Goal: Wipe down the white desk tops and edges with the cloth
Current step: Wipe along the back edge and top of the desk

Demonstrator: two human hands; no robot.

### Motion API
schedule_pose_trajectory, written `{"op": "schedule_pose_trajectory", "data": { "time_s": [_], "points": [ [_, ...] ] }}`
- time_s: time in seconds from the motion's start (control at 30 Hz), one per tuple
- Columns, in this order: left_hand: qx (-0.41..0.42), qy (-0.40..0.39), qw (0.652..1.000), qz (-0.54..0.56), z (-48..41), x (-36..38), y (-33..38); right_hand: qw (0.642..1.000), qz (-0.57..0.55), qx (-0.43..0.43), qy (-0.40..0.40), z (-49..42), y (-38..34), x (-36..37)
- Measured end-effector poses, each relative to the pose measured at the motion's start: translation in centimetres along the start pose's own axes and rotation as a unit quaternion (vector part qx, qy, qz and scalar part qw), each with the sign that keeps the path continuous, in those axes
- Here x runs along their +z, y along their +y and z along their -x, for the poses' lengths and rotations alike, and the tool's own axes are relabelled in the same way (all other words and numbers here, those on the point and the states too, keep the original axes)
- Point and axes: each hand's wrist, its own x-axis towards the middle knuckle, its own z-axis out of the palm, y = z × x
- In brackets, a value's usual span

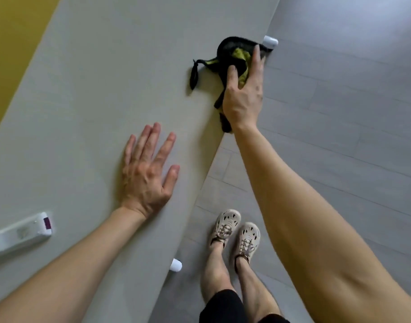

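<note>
The white desk top (pixel 101 78) runs from the lower left to the upper right, its long edge on my right. A black and yellow-green cloth (pixel 232 57) lies bunched at that edge, near the far corner. My right hand (pixel 244 94) presses down on the cloth, fingers spread over it and partly over the desk edge. A black strip of the cloth trails to the left. My left hand (pixel 148 169) rests flat on the desk top, fingers apart, holding nothing.
A white power strip (pixel 20 231) lies on the desk at the lower left. White desk leg feet (pixel 271 41) (pixel 176 265) show under the edge. Grey plank floor (pixel 339 113) lies to the right, with my feet in beige shoes (pixel 237 231). A yellow wall (pixel 11 43) borders the desk's far side.
</note>
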Motion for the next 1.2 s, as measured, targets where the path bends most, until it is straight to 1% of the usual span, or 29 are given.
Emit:
{"op": "schedule_pose_trajectory", "data": {
  "time_s": [0.07,0.13,0.17,0.23,0.3,0.37,0.43,0.53,0.57,0.63,0.67,0.73,0.83,0.9,0.97,1.03,1.1,1.17,1.2],
  "points": [
    [-0.001,-0.001,1.0,0.005,0.1,-0.1,-0.1,0.999,-0.044,0.008,0.031,2.6,0.6,0.3],
    [-0.002,-0.001,1.0,0.008,0.2,0.0,0.1,0.996,-0.074,0.026,0.05,9.3,1.9,0.7],
    [-0.001,-0.003,1.0,0.005,0.2,0.0,0.0,0.996,-0.077,0.027,0.04,13.5,2.8,0.8],
    [0.007,-0.008,1.0,-0.004,0.3,0.0,-0.1,0.997,-0.073,0.036,-0.009,22.0,4.0,0.5],
    [0.011,-0.011,1.0,-0.007,0.3,-0.1,-0.2,0.996,-0.069,0.032,-0.043,26.9,4.6,-0.1],
    [0.007,-0.011,1.0,-0.008,0.3,-0.3,-0.1,0.996,-0.075,0.007,-0.047,25.4,4.6,-0.1],
    [0.007,-0.007,1.0,-0.007,0.2,-0.3,0.1,0.995,-0.093,-0.01,-0.031,20.1,3.6,0.1],
    [0.002,0.002,1.0,0.008,0.4,-0.3,0.2,0.997,-0.08,-0.005,0.0,9.6,2.0,-0.3],
    [0.0,0.009,1.0,0.014,0.5,-0.3,0.3,0.998,-0.069,-0.01,0.0,7.1,1.6,-0.7],
    [-0.005,0.021,1.0,0.021,0.5,-0.4,0.5,0.998,-0.051,-0.027,-0.012,5.0,1.5,-0.9],
    [-0.005,0.028,0.999,0.025,0.4,-0.4,0.6,0.998,-0.049,-0.028,-0.01,5.5,1.5,-0.6],
    [-0.005,0.041,0.999,0.032,0.3,-0.4,0.9,0.997,-0.07,-0.021,-0.005,9.5,1.7,0.1],
    [-0.022,0.07,0.997,0.008,0.5,-0.7,0.9,0.996,-0.082,-0.007,-0.022,21.7,4.2,0.6],
    [-0.05,0.085,0.995,-0.023,0.7,-1.1,1.0,0.996,-0.068,0.012,-0.049,30.7,5.9,0.2],
    [-0.059,0.081,0.995,-0.02,1.1,-1.3,1.1,0.996,-0.039,0.015,-0.079,36.5,6.5,-0.3],
    [-0.042,0.06,0.997,0.026,2.5,-1.2,1.0,0.995,-0.043,-0.015,-0.087,36.6,6.4,-0.8],
    [-0.03,0.031,0.997,0.056,5.5,-1.8,0.7,0.995,-0.062,-0.05,-0.059,33.0,5.9,-0.5],
    [-0.032,0.014,0.998,0.06,10.1,-2.9,0.0,0.997,-0.058,-0.041,-0.014,27.7,5.2,-0.5],
    [-0.029,0.01,0.998,0.059,12.6,-3.5,-0.5,0.998,-0.055,-0.023,-0.001,25.1,4.8,-0.8]
  ]
}}
